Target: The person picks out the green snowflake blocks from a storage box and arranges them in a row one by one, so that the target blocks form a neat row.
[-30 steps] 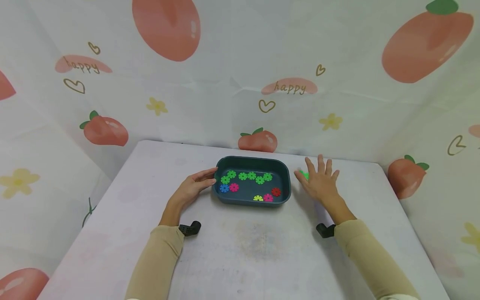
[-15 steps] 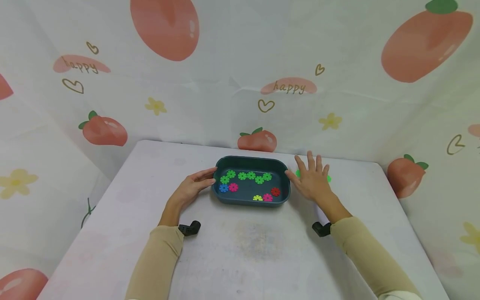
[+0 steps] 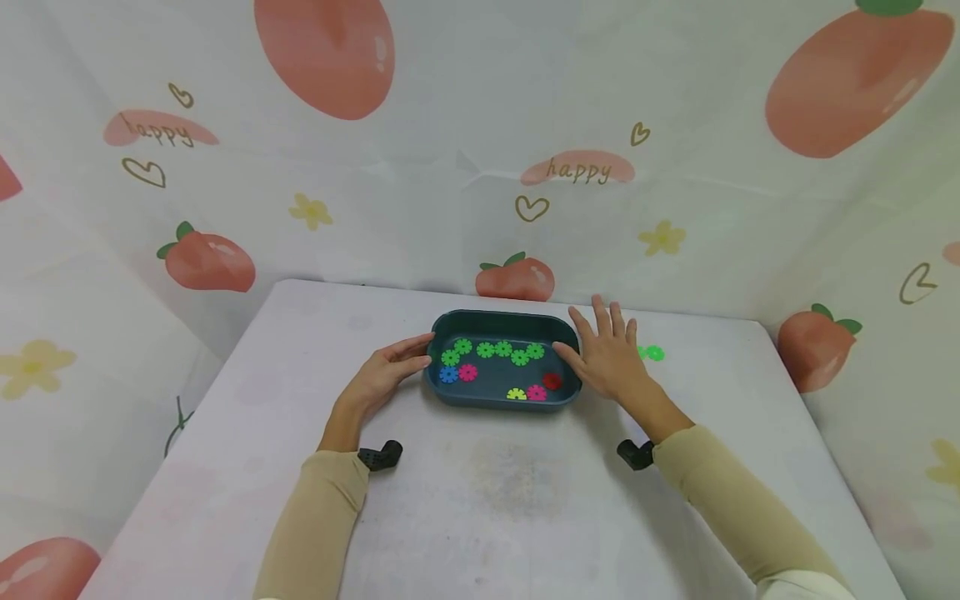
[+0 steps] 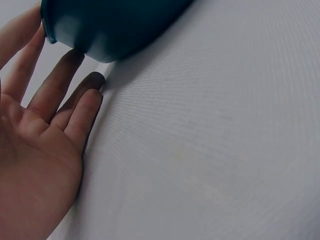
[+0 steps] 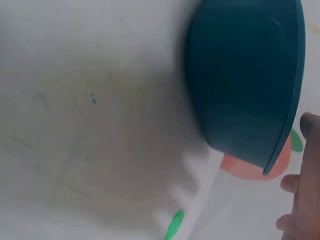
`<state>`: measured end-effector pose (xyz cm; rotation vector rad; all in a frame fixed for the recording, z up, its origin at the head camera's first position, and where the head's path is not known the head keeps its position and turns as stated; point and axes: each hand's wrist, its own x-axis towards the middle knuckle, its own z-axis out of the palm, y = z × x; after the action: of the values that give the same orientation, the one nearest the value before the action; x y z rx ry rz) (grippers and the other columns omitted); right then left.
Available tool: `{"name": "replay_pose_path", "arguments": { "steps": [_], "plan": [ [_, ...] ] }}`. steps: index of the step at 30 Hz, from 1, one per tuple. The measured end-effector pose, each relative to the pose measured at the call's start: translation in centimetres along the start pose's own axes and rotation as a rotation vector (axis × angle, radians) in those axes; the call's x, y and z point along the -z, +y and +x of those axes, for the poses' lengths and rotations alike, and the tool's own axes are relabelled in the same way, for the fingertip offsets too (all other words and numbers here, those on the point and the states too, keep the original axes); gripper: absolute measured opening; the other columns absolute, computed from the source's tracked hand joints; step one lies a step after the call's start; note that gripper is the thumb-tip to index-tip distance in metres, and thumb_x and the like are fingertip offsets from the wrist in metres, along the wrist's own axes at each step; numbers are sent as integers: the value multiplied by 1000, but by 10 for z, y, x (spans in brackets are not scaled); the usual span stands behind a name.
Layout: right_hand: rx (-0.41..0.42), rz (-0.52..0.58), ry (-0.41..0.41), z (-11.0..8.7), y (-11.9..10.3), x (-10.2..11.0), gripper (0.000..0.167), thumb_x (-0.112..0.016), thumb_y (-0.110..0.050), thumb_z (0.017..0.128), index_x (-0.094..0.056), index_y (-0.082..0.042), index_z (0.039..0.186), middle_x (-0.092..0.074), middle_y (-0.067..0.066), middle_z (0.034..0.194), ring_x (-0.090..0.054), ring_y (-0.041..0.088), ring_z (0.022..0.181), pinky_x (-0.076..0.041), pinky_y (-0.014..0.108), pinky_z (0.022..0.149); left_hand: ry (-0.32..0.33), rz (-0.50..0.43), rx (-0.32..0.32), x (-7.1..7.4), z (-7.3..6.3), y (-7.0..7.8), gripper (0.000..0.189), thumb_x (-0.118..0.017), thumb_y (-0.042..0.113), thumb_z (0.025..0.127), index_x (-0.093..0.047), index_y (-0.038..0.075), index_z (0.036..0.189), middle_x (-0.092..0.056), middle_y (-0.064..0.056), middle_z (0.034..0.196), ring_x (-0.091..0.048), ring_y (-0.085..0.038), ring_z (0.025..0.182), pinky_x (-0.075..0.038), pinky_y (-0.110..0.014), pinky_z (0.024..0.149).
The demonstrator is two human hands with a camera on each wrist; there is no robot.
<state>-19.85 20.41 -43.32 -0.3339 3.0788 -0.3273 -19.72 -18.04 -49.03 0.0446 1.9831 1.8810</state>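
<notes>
A dark teal plastic tray [image 3: 491, 398] stands mid-table with several slotted plastic discs inside: green [image 3: 503, 348], blue [image 3: 448, 374], pink [image 3: 467, 372], red [image 3: 552, 381] and a half-seen yellow one [image 3: 516, 394]. My left hand [image 3: 382, 372] rests extended fingers against the tray's left side; in the left wrist view their tips touch its outer wall [image 4: 115, 30]. Over the tray's right rim my right hand [image 3: 611, 358] is spread, its thumb above the inside. The right wrist view shows its fingers [image 5: 306, 185] beside the rim, holding nothing visible.
Right of my right hand, green discs [image 3: 655, 353] lie on the white table [image 3: 510, 517], partly covered by the hand. A fruit-printed cloth [image 3: 420, 208] hangs directly behind the table's back edge. Black wrist devices [image 3: 382, 456] project inward from both sleeves.
My right hand has moved left from above the green discs to the tray's right rim, uncovering discs on the table. My left hand and the tray stay in place.
</notes>
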Motion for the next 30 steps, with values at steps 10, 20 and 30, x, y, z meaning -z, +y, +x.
{"name": "replay_pose_path", "arguments": {
  "steps": [10, 20, 30],
  "plan": [
    [84, -53, 8, 5, -18, -3, 78, -46, -60, 102, -24, -17, 163, -5, 21, 172, -4, 48, 158, -7, 73, 124, 2, 12, 0, 0, -1, 2, 60, -74, 34, 94, -53, 24, 150, -46, -6, 160, -36, -24, 152, -26, -49, 129],
    [185, -60, 48, 8, -29, -8, 75, -49, -57, 103, -27, -16, 161, -9, 20, 171, -12, 45, 157, -19, 67, 125, 1, 10, -1, 0, 0, 1, 60, -74, 35, 94, -52, 24, 150, -46, -6, 160, -37, -25, 152, -26, -49, 129],
    [284, -74, 148, 9, -45, -16, 73, -59, -54, 99, -41, -10, 154, -29, 22, 163, -34, 42, 148, -40, 61, 115, 7, 3, 5, -1, 0, 2, 60, -73, 32, 95, -52, 22, 150, -46, -6, 160, -36, -24, 152, -25, -48, 129]
  ]
}}
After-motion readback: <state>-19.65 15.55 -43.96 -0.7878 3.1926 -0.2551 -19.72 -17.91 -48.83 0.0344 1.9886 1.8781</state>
